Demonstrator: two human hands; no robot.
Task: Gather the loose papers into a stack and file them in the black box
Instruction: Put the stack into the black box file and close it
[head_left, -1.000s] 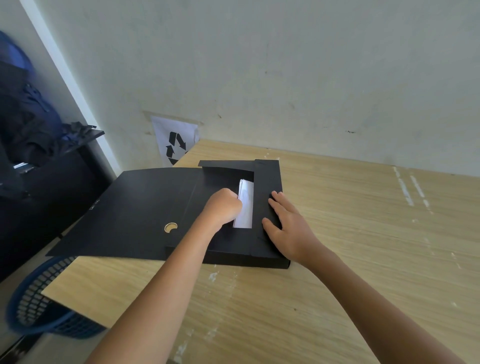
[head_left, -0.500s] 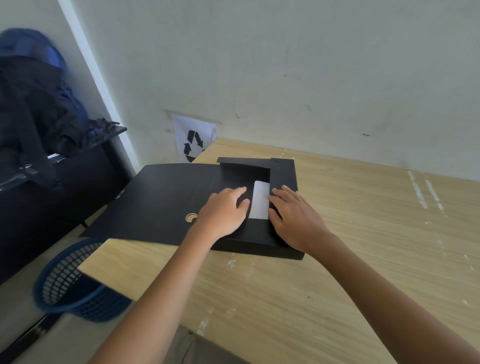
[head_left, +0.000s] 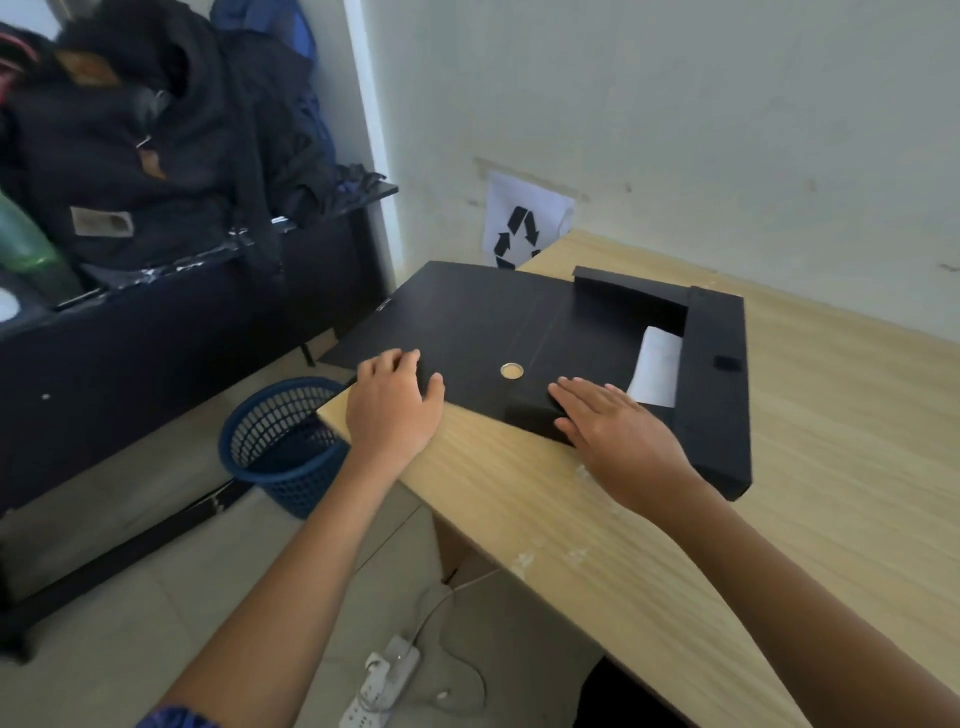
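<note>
The black box (head_left: 719, 410) lies at the left corner of the wooden table (head_left: 779, 530). Its wide lid (head_left: 467, 322) is folded out flat to the left, past the table's edge. A strip of the white papers (head_left: 657, 370) shows inside the box between the inner flaps. My left hand (head_left: 395, 410) rests on the lid's near edge with fingers bent on top of it. My right hand (head_left: 615, 428) lies flat, fingers spread, on the near inner flap, just left of the papers.
A blue mesh basket (head_left: 280, 441) stands on the floor under the lid's overhang. A white power strip (head_left: 384, 680) and its cord lie on the floor below. Dark backpacks (head_left: 156, 156) fill a shelf at left. A recycling sign (head_left: 524, 223) hangs on the wall.
My left hand has left the box opening and moved left to the lid's near edge. My right hand shifted left onto the near inner flap. The view swung left and down.
</note>
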